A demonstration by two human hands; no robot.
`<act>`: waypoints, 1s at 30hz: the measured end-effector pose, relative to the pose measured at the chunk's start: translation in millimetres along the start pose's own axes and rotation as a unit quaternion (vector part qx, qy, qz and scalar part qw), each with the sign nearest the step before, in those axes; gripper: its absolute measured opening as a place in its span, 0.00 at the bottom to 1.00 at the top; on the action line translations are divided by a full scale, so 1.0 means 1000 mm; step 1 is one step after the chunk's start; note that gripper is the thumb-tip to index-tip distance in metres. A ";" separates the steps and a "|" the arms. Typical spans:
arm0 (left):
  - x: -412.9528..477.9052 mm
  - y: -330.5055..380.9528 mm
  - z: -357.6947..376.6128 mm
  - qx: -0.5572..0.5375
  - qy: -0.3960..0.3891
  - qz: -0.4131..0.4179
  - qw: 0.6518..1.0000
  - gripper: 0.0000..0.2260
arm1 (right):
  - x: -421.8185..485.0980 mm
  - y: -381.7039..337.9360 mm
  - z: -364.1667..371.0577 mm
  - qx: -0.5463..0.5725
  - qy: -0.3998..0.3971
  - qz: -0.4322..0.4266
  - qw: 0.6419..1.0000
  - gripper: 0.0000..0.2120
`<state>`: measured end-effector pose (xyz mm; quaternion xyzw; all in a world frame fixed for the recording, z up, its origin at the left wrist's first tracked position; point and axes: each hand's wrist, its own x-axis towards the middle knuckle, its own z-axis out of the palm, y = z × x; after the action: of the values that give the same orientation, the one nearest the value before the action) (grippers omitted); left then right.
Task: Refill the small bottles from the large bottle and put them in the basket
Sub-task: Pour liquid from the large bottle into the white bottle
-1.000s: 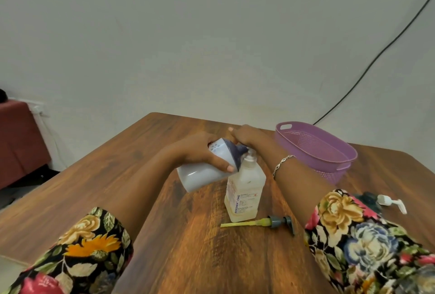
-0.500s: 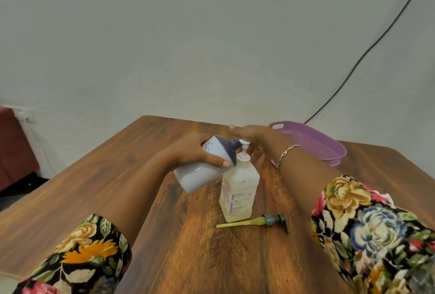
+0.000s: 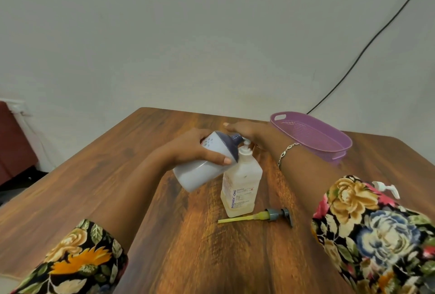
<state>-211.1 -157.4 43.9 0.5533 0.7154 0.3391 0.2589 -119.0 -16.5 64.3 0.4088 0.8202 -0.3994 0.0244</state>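
The large white bottle [image 3: 200,173] with a dark blue top lies tilted in my left hand [image 3: 197,150], which grips it near the shoulder. Its spout meets the white neck of the small translucent bottle [image 3: 242,183], which stands upright mid-table with yellowish liquid inside. My right hand [image 3: 247,129] sits behind the small bottle's top, fingers reaching down beside its neck; the thumb is hidden. The purple basket [image 3: 326,156] stands empty at the back right.
A grey pump head with a yellow tube [image 3: 270,215] lies on the wooden table [image 3: 117,176] just in front of the small bottle. A white pump head [image 3: 386,189] shows at the right, partly behind my sleeve. A black cable [image 3: 367,46] runs down the wall.
Both hands keep their hold and the large bottle stays tilted against the small bottle's neck. Only the view has shifted a little.
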 end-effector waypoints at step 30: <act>-0.012 0.012 0.006 -0.004 0.030 -0.005 1.000 0.16 | -0.012 -0.002 -0.003 -0.005 -0.018 -0.030 0.999 0.35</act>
<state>-196.0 -166.1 49.0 0.5385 0.7240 0.3572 0.2413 -112.0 -23.0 72.1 0.3765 0.8338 -0.4028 0.0293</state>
